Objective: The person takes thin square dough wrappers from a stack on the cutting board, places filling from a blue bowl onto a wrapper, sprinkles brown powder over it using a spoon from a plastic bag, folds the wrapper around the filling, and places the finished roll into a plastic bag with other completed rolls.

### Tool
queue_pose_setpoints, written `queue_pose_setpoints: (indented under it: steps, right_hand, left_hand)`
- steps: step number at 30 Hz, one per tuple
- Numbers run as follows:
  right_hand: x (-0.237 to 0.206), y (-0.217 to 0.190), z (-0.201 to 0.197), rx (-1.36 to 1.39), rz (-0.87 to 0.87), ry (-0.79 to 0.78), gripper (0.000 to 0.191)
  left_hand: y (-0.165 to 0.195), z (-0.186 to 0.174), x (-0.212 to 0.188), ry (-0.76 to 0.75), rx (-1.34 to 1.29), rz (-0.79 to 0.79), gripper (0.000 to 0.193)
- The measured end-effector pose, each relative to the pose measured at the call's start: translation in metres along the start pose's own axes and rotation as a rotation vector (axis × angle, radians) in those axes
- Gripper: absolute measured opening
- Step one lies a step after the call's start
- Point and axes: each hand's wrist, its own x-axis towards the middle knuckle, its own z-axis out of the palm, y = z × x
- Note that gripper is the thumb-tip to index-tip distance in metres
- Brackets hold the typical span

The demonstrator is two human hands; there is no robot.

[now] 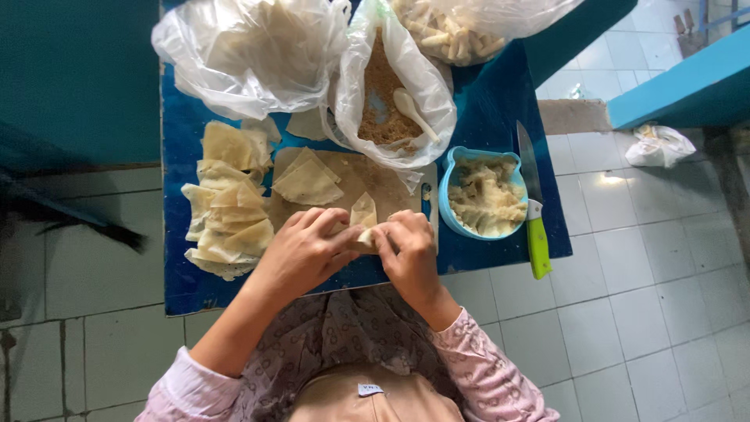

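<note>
Folding one wrapper [363,223], two hands [301,254], one knife [531,211]

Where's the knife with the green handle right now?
In the head view, the knife lies at the right edge of the blue table, blade pointing away from the person, just right of the blue bowl of filling and apart from both hands.

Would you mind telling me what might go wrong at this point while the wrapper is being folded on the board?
1. The thin wrapper is pinched between the left hand and right hand; it may tear or leak filling.
2. The green-handled knife lies close beside the blue bowl, its handle past the blue table edge; a reach could knock it off.
3. The wrapper pile sits uncovered and may dry out.
</note>
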Motion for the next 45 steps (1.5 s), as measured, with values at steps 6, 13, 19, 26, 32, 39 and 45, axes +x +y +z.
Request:
queue_pose_setpoints:
  steps: [6, 13, 19, 26, 32, 39, 45]
  right_hand:
    - [0.002, -0.006, 0.005, 0.020, 0.104, 0.027, 0.009]
    - [0.011, -0.003, 0.003, -0.012, 0.126, -0.074, 0.013]
    - [0.019, 0.005, -0.010, 0.063, -0.095, -0.208, 0.015]
    - [0.023, 0.010, -0.011, 0.022, -0.068, -0.302, 0.010]
    - [0.032, 0.012, -0.001, 0.122, 0.165, -0.291, 0.014]
    - [0.025, 0.011, -0.011, 0.051, -0.115, -0.274, 0.014]
    - [0.023, 0.012, -0.005, -0.074, -0.198, -0.178, 0.012]
  left_hand:
    - [-0.001, 0.027, 0.017, 0.083, -0.166, -0.245, 0.016]
    - [-0.008, 0.019, 0.017, 0.028, -0.147, -0.137, 0.013]
    - [-0.011, 0.003, 0.011, 0.009, -0.038, 0.042, 0.024]
    - [-0.013, 0.018, 0.018, -0.033, -0.046, -0.116, 0.016]
    - [-0.016, 0.030, 0.032, 0.003, -0.160, -0.356, 0.015]
    - [-0.014, 0.014, 0.017, 0.026, -0.009, 0.021, 0.019]
    - [-0.015, 0.020, 0.024, -0.025, 0.152, -0.014, 0.014]
